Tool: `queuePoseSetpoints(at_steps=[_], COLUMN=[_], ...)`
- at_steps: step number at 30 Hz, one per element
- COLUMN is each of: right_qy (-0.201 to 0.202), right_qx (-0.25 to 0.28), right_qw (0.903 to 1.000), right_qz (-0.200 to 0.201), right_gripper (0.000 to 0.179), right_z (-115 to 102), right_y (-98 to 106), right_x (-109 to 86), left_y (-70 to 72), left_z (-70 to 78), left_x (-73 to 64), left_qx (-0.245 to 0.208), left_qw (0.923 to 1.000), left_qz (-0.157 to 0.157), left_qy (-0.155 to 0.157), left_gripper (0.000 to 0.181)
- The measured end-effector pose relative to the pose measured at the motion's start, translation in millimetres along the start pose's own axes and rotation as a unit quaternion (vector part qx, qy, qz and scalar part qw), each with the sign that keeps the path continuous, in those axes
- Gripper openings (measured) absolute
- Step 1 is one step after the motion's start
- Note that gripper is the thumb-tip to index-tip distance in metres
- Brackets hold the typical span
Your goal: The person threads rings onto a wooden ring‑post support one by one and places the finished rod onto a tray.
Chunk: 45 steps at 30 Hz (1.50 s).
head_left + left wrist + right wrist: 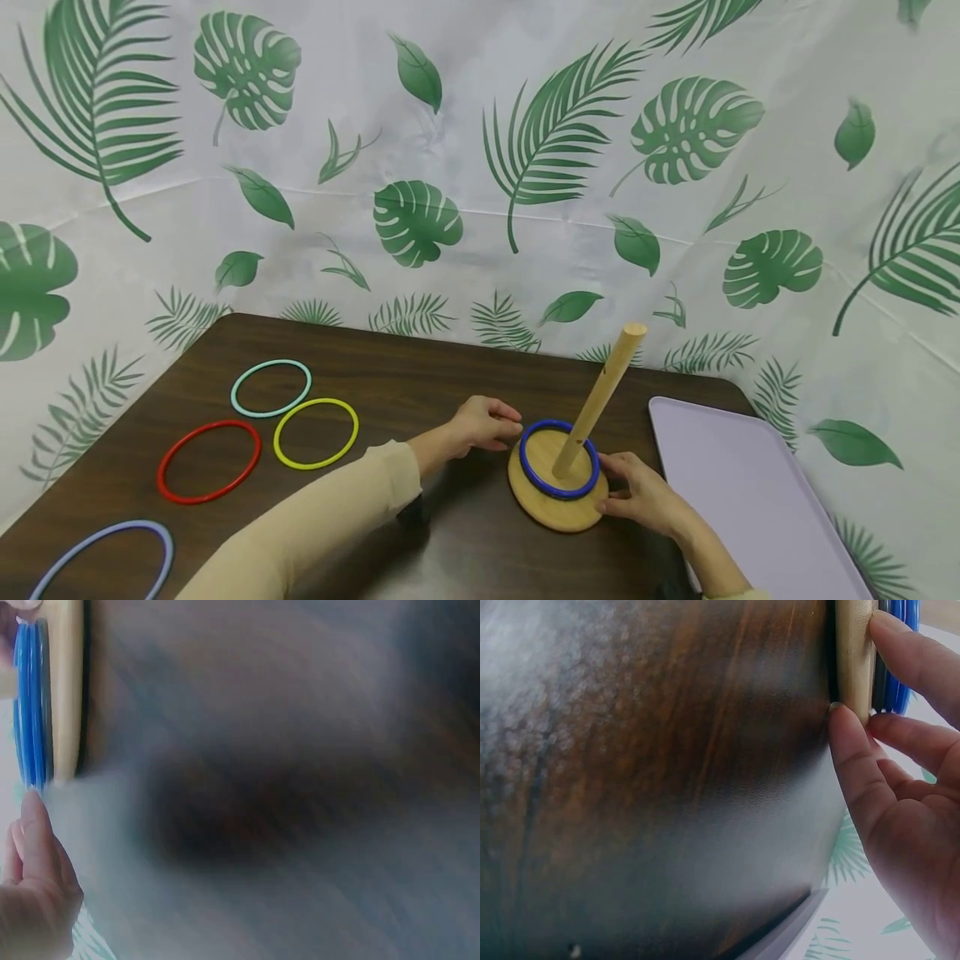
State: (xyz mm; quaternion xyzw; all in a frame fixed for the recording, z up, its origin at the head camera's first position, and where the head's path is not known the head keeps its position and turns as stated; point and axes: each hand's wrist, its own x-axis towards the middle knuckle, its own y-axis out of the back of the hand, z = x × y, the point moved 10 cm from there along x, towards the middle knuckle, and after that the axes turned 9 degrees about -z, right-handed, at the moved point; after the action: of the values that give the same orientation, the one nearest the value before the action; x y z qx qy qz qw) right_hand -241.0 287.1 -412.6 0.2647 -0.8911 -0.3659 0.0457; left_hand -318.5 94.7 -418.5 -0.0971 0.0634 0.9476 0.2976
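Note:
A wooden ring stand with a round base (562, 521) and an upright peg (600, 400) stands on the table. Around the peg's foot lies a blue ring (534, 475); from the side, several blue rings (32, 705) show stacked, with a darker one against the base. My right hand (637, 496) holds the base's right edge, its thumb and fingers (855, 761) spread along the rim beside the rings. To the left of the stand is my left hand (483, 423), its fingers loosely bent and empty, fingertips close to the rings' edge.
On the table's left side lie a light turquoise ring (247, 407), a yellow ring (281, 450), a red ring (197, 500) and a periwinkle ring (167, 546). A lilac tray (742, 492) lies at the right. Behind the table (420, 358) hangs a leaf-patterned curtain (465, 275).

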Motion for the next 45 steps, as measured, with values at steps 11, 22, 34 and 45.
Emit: queuePoseSetpoints(at_steps=[11, 22, 34, 45], right_qy=[-0.007, -0.007, -0.01, -0.009], right_qx=[0.002, 0.001, 0.005, 0.0], right_qw=[1.0, 1.0, 0.9999, 1.0], right_qz=[0.001, 0.003, 0.003, 0.001], right_gripper=[0.07, 0.07, 0.07, 0.071], right_z=[1, 3, 2, 1], right_y=[0, 1, 1, 0], right_x=[-0.4, -0.3, -0.3, 0.1], left_y=[53.5, 123.5, 184.9, 208.2], left_z=[-0.3, -2.2, -15.6, -10.5], left_x=[-14.3, -50.4, -82.6, -94.6], left_qx=[0.034, 0.102, 0.189, 0.263], left_qw=[0.9994, 0.9944, 0.9819, 0.9642], left_qz=[-0.011, -0.027, -0.011, 0.001], left_qy=[-0.003, -0.003, 0.002, -0.036], left_gripper=[0.03, 0.037, 0.041, 0.04])
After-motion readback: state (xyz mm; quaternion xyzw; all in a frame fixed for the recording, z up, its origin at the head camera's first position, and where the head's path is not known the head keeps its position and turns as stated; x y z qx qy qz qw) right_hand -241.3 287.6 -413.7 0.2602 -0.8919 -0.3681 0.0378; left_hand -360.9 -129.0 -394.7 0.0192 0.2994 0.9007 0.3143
